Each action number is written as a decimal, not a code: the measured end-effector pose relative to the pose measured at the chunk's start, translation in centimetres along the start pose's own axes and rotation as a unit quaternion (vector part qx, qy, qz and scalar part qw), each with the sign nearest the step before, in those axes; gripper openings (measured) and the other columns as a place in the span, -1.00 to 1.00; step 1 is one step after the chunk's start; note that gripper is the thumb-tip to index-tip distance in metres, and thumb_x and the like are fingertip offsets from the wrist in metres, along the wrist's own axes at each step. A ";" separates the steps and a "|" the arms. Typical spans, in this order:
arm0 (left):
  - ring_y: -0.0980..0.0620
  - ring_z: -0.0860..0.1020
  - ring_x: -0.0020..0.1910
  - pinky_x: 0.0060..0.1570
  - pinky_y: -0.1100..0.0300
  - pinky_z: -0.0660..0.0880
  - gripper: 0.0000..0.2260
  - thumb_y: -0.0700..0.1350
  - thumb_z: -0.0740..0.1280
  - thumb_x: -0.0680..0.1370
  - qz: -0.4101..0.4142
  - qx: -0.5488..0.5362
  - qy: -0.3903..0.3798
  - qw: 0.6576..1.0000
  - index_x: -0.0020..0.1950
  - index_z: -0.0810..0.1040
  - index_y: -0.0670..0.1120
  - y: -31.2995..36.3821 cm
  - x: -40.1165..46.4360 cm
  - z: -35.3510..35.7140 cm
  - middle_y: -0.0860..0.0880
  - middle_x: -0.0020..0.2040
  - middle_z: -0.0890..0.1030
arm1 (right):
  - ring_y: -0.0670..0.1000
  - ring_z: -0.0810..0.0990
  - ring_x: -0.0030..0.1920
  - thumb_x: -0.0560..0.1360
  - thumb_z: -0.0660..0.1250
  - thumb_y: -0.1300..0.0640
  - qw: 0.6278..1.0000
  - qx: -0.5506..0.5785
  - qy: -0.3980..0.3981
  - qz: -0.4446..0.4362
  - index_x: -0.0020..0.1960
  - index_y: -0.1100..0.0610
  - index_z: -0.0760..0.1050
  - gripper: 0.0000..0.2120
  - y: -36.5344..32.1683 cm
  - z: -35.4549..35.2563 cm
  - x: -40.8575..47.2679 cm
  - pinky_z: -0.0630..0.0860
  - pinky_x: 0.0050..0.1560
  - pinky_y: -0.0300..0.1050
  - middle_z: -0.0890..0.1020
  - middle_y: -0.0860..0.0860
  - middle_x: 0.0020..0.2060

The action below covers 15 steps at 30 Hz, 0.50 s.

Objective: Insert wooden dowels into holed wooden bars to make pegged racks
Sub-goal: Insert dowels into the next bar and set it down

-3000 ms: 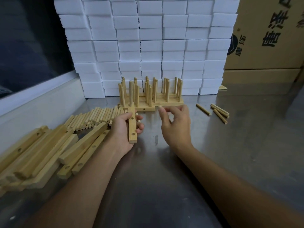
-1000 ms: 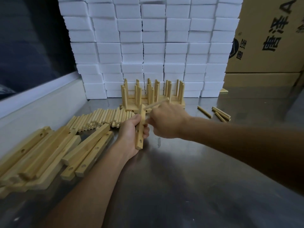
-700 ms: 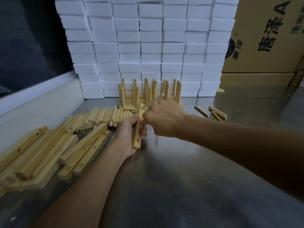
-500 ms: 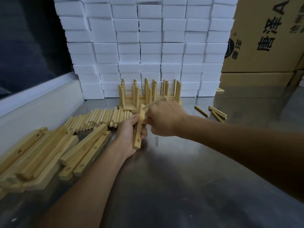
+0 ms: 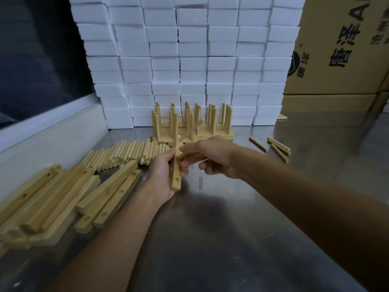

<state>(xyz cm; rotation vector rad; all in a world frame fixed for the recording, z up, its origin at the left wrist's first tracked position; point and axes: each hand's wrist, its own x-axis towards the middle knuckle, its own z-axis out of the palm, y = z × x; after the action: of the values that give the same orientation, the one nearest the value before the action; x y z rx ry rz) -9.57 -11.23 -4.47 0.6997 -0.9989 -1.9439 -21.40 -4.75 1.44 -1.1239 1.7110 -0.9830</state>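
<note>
Head view, our stock at this moment, itemised.

Done: finished racks [image 5: 192,125] stand at the far centre of the steel table [image 5: 242,228], rows of upright pegs set in bars, just in front of the foam blocks [image 5: 189,60]. We cannot count the racks; the pegs overlap.

In hand: our left hand [image 5: 162,173] grips one bar [image 5: 176,169], fingers curled round its middle, the near end with an empty hole pointing toward us. Our right hand [image 5: 212,157] pinches a dowel [image 5: 190,131] that slants up and to the far right from the bar's upper end. We judge this to be the bar's first peg going in; at least one hole is unfilled.

Left to do: a heap of bare bars [image 5: 63,199] at the near left, a row of loose dowels [image 5: 128,151] beyond it, and a few stray dowels [image 5: 275,147] at the far right. We judge most of the stock unassembled.

Hard to make out: the dowel is motion-blurred, and our right fingers cover the joint, so we cannot tell whether it is seated. The bar's upper holes are hidden by both hands. The heap runs off the left edge. A carton [image 5: 341,49] at the far right is cropped.
</note>
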 end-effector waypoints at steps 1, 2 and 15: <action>0.10 0.40 -0.53 -0.56 0.28 0.30 -0.76 -0.13 0.15 0.67 -0.005 -0.015 0.006 1.000 -0.06 0.56 -0.17 0.0 0.0 0.0 -0.03 -0.43 0.50 | -0.13 0.43 -0.49 0.47 0.44 -0.03 1.000 0.024 0.003 -0.015 -0.01 0.17 0.66 -0.74 0.6 0.3 0.1 0.35 -0.46 -0.27 0.73 0.04 -0.22; 0.10 0.41 -0.53 -0.56 0.29 0.32 -0.76 -0.13 0.16 0.67 -0.009 -0.027 0.012 1.000 -0.06 0.56 -0.18 0.1 0.1 -0.1 -0.03 -0.42 0.52 | -0.12 0.46 -0.45 0.46 0.45 -0.05 0.999 0.040 0.005 -0.027 -0.01 0.16 0.67 -0.72 1.1 0.6 0.2 0.38 -0.44 -0.26 0.73 0.03 -0.22; 0.04 0.39 -0.51 -0.52 0.26 0.34 -0.76 -0.12 0.08 0.66 0.005 -0.166 0.055 0.985 -0.01 0.48 -0.21 0.2 0.8 -0.8 -0.08 -0.37 0.48 | -0.01 0.64 -0.22 0.46 0.31 0.12 0.962 -0.041 0.268 -0.035 -0.15 0.05 0.59 -0.91 4.9 4.5 4.7 0.66 -0.13 0.02 0.65 0.00 -0.24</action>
<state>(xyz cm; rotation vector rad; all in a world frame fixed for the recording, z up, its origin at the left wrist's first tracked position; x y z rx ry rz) -9.24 -12.27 -4.76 0.6001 -0.5902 -1.9762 -19.74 -8.48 -5.58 -1.0328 2.1646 -1.3618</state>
